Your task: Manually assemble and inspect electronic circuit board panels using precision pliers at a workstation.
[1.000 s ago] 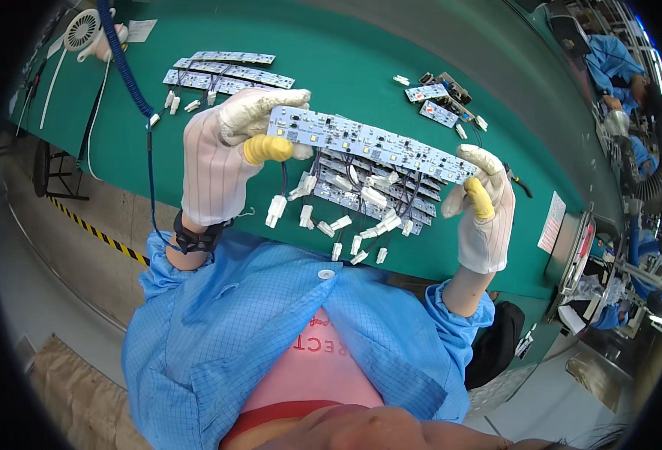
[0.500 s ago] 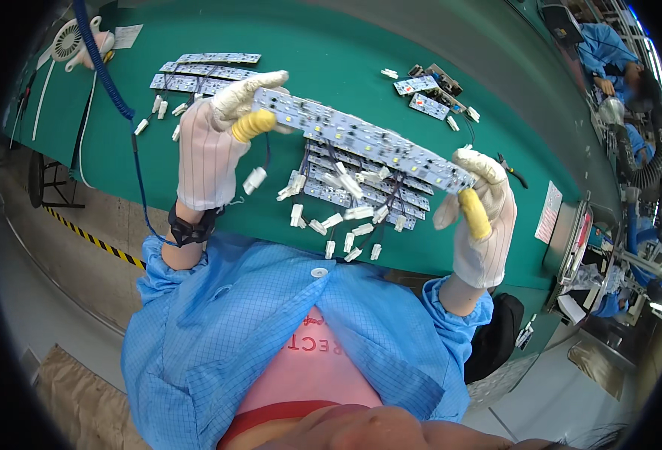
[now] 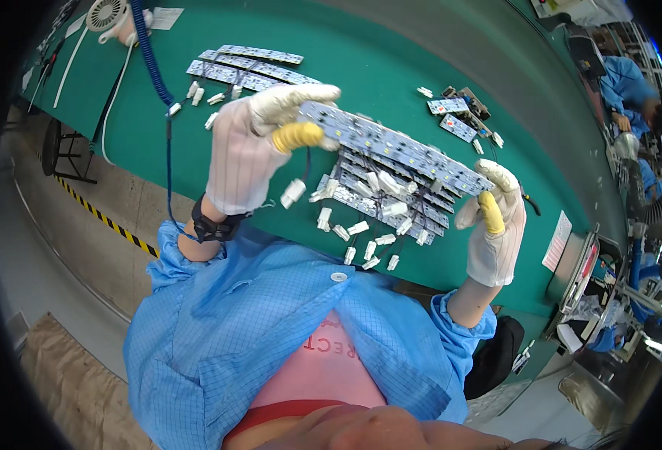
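Between my two gloved hands I hold up a long LED circuit board (image 3: 394, 148), slanting down to the right. My left hand (image 3: 278, 131) grips its left end, with a yellow cover on the thumb. My right hand (image 3: 493, 199) pinches the right end, also with a yellow-covered thumb. From the board's left end a dark wire hangs, tipped with a white connector (image 3: 293, 193). Below the held board, several similar boards (image 3: 361, 201) lie on the green mat, partly hidden by it. Their white connectors (image 3: 371, 252) are scattered along the near side.
More LED boards (image 3: 252, 70) with wires lie at the back left. Short boards and a small brown circuit assembly (image 3: 466, 105) sit at the back right, dark pliers (image 3: 531, 201) nearer. A blue coiled cord (image 3: 148, 64) crosses the left; a white fan (image 3: 107, 13) stands behind. Another person (image 3: 627, 94) works far right.
The surroundings have shifted right in the picture. Both hands still hold the board's ends; it appears a little shorter and my left hand looks larger, nearer the camera.
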The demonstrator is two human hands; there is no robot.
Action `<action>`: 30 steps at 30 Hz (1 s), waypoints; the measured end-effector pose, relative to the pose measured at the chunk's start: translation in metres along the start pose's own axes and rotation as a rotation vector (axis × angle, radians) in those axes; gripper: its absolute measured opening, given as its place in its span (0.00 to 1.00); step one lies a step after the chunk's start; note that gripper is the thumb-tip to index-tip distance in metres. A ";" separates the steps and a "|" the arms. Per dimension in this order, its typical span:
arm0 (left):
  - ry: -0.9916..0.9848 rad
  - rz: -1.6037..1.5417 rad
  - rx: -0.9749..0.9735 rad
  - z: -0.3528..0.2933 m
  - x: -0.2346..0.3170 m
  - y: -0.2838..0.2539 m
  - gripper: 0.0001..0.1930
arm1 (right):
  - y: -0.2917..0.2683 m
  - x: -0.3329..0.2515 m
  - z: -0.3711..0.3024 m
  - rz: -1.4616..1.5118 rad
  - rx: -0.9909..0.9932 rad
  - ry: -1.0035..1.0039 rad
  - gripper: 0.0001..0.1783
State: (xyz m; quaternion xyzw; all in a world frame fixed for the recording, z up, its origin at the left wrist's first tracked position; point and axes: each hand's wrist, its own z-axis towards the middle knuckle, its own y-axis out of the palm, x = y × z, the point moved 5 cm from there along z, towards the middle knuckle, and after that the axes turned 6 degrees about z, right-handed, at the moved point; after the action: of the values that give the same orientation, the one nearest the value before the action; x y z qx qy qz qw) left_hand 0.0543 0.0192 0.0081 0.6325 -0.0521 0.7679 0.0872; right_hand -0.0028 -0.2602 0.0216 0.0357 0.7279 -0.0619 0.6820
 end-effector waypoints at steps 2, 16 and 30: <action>-0.054 0.131 0.021 0.008 -0.005 -0.002 0.23 | -0.001 -0.005 -0.002 -0.036 -0.015 0.000 0.22; -0.081 0.443 0.094 0.021 -0.025 -0.010 0.21 | 0.016 -0.022 -0.015 0.122 -0.085 0.042 0.25; 0.151 0.418 -0.088 0.008 -0.007 0.002 0.20 | 0.002 0.010 0.007 -0.013 0.141 0.017 0.22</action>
State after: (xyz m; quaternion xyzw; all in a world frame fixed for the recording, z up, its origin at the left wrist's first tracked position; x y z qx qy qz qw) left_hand 0.0631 0.0151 0.0024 0.5441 -0.2088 0.8115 -0.0428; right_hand 0.0037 -0.2596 0.0109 0.0793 0.7277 -0.1170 0.6712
